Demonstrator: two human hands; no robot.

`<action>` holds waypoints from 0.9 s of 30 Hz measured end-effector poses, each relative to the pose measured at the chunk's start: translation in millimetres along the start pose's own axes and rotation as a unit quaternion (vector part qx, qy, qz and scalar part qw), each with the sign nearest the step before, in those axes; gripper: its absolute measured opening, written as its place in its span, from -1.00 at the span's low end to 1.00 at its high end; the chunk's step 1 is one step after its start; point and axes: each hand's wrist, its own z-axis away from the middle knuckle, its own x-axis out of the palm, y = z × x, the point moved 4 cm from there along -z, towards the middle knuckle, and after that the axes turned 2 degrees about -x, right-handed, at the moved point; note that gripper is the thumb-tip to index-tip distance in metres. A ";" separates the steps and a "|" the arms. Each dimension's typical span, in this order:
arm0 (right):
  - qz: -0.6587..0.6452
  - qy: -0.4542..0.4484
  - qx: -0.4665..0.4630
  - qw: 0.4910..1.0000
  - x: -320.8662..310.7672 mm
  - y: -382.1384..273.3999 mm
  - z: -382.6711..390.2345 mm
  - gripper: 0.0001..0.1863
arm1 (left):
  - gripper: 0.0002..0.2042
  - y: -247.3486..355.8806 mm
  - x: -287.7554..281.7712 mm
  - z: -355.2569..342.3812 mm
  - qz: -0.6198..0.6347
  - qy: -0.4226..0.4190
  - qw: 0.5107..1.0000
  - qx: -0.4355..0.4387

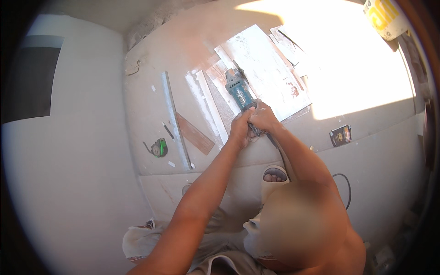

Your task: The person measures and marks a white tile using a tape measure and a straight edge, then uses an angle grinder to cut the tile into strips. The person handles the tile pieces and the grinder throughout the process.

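Both my hands are wrapped round the rear of a teal angle grinder, close together. My left hand is closed round the back end of its body. Just ahead, my right hand is closed on it too. The grinder's head and thin cutting disc point away from me, over the left edge of a large pale tile. Narrow tile strips lie left of the grinder. Its dark cord trails from my hands back past my foot. Where the disc meets the tile cannot be made out.
A long metal straightedge lies across a brown tile offcut. A green-and-black tape measure and a pencil rest to its left. A small dark packet lies at right. A white-and-yellow bucket stands far right. Reddish dust hangs beyond the grinder.
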 end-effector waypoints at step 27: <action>0.007 -0.004 -0.002 1.000 -4.1 17.1 39.2 -0.45 | -0.61 -38.2 0.8 17.8 -0.026 0.014 1.000 0.007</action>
